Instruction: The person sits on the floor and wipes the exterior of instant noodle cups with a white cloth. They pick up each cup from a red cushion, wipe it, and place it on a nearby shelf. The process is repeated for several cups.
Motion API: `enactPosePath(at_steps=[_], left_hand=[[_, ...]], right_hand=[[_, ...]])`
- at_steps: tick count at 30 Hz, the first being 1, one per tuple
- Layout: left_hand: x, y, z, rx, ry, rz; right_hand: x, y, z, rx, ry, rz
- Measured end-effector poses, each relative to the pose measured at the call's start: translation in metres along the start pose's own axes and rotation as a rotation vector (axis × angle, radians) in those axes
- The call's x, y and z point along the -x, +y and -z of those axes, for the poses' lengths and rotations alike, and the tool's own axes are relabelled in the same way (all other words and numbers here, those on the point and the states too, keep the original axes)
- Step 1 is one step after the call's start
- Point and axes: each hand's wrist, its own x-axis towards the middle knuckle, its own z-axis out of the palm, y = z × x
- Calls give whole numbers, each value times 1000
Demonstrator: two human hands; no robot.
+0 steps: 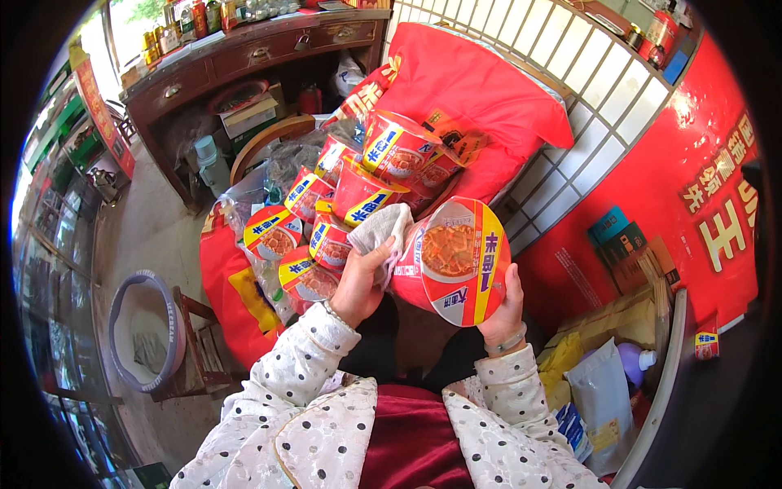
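My right hand [506, 302] grips a red instant noodle cup [452, 257] by its right side, its printed lid tilted up towards me. In my left hand [365, 281] is a bunched, pale cleaning cloth [386, 235], pressed against the cup's left wall. Just beyond my hands, several more noodle cups [366, 189] are heaped on a red bag and clear plastic [250, 241]. Some of these cups stand upright, others lie tilted with their lids facing me. The underside of the held cup is hidden.
Behind the heap, red fabric [470, 85] drapes a seat by a tiled wall [586, 61]. A wooden desk [244, 55] bears cans and bottles. To the left, a plastic tub [146, 330] rests by a wooden stool [204, 342]. A carton with packets and a purple bottle [632, 360] is at right.
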Motion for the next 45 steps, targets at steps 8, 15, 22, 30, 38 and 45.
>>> enactPosePath(at_steps=[8,15,22,30,38,45], left_hand=[[-8,-1,-8,-23,30,36],[1,-8,-15,-131,85,-204],[6,-10,-32,-985,-399,-720],[9,-46,-14,-1303,-323,-1291],[16,-66,24,-1421,-393,-1261],[28,-68,40,-1309,-378,-972]], right_hand=[[5,11,-1,-123,24,131],[-5,2,-11,-152,289,95],[-5,9,-22,-172,159,-50],[-5,5,-39,-183,261,-8],[-6,2,-38,-184,311,12],[-8,-6,-32,-78,378,121]])
